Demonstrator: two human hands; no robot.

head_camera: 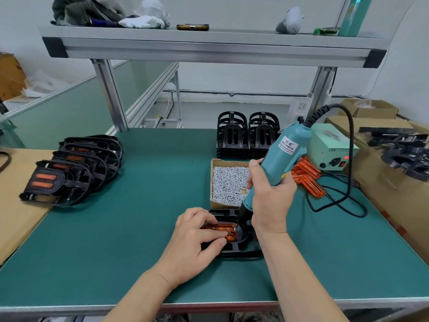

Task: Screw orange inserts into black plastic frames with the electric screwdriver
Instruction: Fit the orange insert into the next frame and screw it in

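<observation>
Your right hand [270,201] grips the electric screwdriver [279,166], tip on the orange insert [222,230] your left hand [197,240] presses into the black frame [241,248] on the counter [139,228].

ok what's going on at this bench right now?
A person is fastening an orange insert into a black frame on the green mat. The right hand grips the teal electric screwdriver, bit down at the insert's right end. The left hand presses the insert into place. A box of screws sits just behind, loose inserts to its right, empty frames at the back, and frames with inserts piled on the left.
</observation>
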